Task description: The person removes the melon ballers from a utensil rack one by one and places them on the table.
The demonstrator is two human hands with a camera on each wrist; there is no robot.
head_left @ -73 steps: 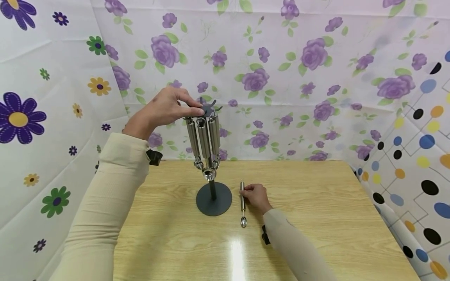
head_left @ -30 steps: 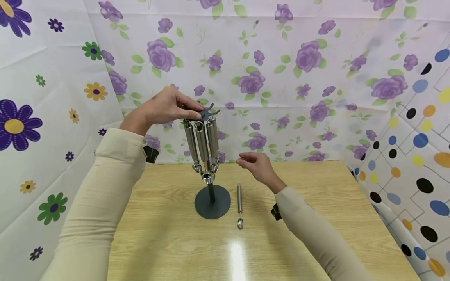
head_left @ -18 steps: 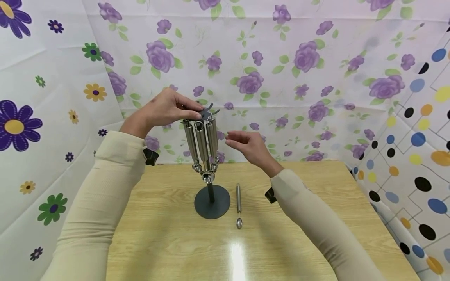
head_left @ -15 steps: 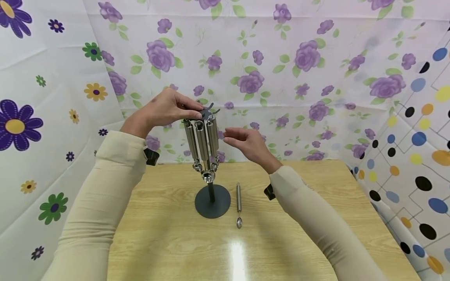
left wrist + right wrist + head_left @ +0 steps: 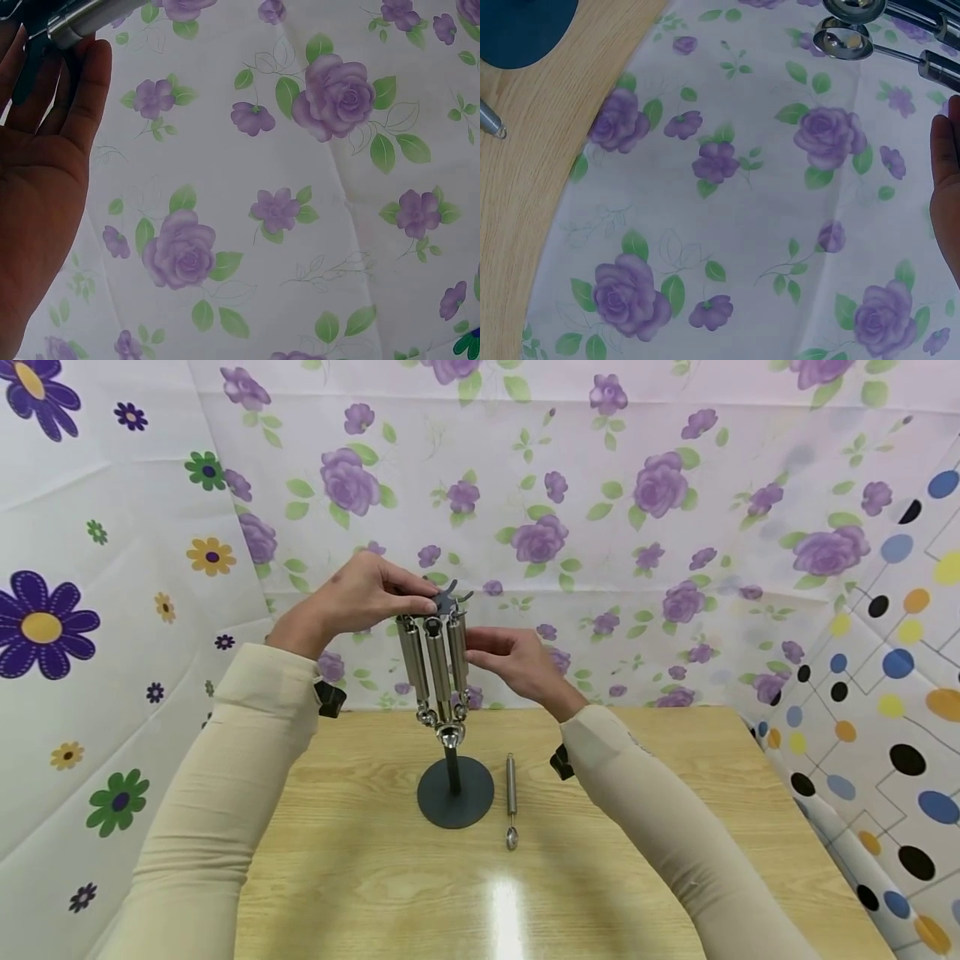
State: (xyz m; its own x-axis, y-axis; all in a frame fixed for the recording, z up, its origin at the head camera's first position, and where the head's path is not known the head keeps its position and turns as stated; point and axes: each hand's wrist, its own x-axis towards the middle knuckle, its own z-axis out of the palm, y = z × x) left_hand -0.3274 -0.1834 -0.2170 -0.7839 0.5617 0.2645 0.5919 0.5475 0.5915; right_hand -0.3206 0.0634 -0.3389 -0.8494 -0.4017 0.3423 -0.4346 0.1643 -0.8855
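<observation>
A dark metal stand [image 5: 455,793] with a round base and curved hooks at its top stands on the table. Several steel scoops [image 5: 437,664] with tubular handles and small round bowls hang from the hooks. My left hand [image 5: 363,597] pinches the stand's top plate between thumb and fingers. At the right of the hanging scoops is my right hand [image 5: 517,664], thumb and fingers apart, fingertips right at the outermost handle. In the right wrist view the hand [image 5: 949,195] lies just below a scoop's handle, near its bowl [image 5: 842,39]. Another scoop [image 5: 512,785] lies beside the base.
The wooden table [image 5: 637,810] reaches back to a wall hung with a purple-flowered cloth [image 5: 600,552]. Patterned cloths also close off the left and right sides. A bright glare falls on the table in front of the stand.
My right hand has let go of the scoop on the table, risen, and moved left to the hanging scoops. My left hand keeps its pinch on the stand's top.
</observation>
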